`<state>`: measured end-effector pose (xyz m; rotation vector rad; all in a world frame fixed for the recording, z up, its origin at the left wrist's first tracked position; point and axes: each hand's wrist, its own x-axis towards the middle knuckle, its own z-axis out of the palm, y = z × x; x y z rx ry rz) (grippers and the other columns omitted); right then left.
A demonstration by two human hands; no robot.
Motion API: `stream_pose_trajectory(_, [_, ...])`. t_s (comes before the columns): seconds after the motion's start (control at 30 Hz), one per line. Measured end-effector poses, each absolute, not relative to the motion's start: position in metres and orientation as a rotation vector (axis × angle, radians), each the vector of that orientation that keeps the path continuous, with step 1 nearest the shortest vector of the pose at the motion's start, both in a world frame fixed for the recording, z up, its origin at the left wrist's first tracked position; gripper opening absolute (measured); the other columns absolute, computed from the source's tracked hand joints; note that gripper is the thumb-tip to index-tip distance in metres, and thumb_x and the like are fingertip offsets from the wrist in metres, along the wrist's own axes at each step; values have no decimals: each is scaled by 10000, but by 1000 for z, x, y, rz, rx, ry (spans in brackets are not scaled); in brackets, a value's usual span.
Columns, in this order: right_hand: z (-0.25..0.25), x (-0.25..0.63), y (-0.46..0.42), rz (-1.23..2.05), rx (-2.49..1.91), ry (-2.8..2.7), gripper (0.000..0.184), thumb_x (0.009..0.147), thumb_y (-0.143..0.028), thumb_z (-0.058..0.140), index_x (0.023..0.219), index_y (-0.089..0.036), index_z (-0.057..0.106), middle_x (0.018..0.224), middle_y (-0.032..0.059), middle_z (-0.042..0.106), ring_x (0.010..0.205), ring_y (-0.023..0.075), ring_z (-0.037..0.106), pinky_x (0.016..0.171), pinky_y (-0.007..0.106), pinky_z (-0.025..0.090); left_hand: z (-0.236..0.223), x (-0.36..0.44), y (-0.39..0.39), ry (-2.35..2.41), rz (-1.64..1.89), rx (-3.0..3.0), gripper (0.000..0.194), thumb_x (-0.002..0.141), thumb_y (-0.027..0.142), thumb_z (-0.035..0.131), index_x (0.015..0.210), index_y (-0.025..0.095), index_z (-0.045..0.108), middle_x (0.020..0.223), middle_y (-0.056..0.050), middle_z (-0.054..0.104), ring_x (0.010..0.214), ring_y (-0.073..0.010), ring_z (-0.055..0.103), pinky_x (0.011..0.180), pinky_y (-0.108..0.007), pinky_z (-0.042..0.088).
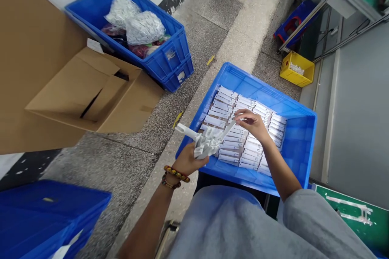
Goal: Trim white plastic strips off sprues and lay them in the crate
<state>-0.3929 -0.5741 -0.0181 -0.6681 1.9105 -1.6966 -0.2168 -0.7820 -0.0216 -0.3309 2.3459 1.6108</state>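
Observation:
My left hand [191,159] is closed around a bunch of white plastic parts [209,141], held over the near left side of a blue crate [299,145]. One long piece of the bunch sticks out to the left. My right hand [251,122] pinches the end of a flat white plastic strip [227,130], whose other end meets the bunch; whether it is joined there I cannot tell. Beneath both hands, flat white pieces [219,109] lie in several neat rows inside the crate.
At the left stands an open cardboard box [127,109]. Behind it a blue crate [179,44] holds bagged goods [144,28]. A small yellow crate [306,75] with white bits sits at the right, below a workbench [352,4]. More blue crates [51,214] are at lower left.

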Motion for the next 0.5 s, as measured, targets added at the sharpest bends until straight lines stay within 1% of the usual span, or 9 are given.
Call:
stream_pose_trajectory(0.13, [-56,-399,-538,-1576,-450,2033,250,750,-392,771,923,-213,751,1083,68,666,962,173,657,813,317,585,-25,-237,-784,2418,1282,-140,166,658,178,606,822,172,632,820,-55,716,758,-230,687,713,-339,548])
stream_pose_trajectory(0.23, [-81,-395,-526,-1374,-338,2090,331,679,-375,804,939,-185,727,1066,81,699,943,185,677,867,348,564,-22,-241,-785,2447,1181,-96,131,667,192,622,795,168,628,825,-73,704,772,-244,683,723,-357,550])
stream_pose_trajectory(0.3, [-94,-386,-526,-1274,-292,2099,327,677,-368,798,921,-168,712,993,82,718,878,188,696,803,339,575,-18,-238,-786,2496,1147,19,163,674,186,612,830,168,653,891,-88,714,845,-259,683,789,-386,553])
stream_pose_trajectory(0.4, [-109,-370,-536,-1157,-266,2122,289,738,-398,748,884,-155,693,819,59,717,718,179,706,629,285,565,-11,-222,-788,2542,1174,254,274,698,179,579,952,168,681,989,-103,719,997,-282,670,917,-438,529])
stream_pose_trajectory(0.43, [-113,-365,-540,-1108,-269,2142,276,747,-399,743,866,-156,690,784,50,711,688,175,704,598,267,550,-9,-214,-788,2534,1197,306,298,710,184,571,986,165,682,1003,-109,717,1027,-285,666,936,-442,523])
stream_pose_trajectory(0.5, [-122,-356,-550,-1018,-281,2186,242,753,-379,747,840,-161,686,773,40,709,676,168,700,581,243,524,-4,-198,-788,2490,1220,349,325,729,206,577,1035,163,678,1000,-108,719,995,-271,681,907,-411,541])
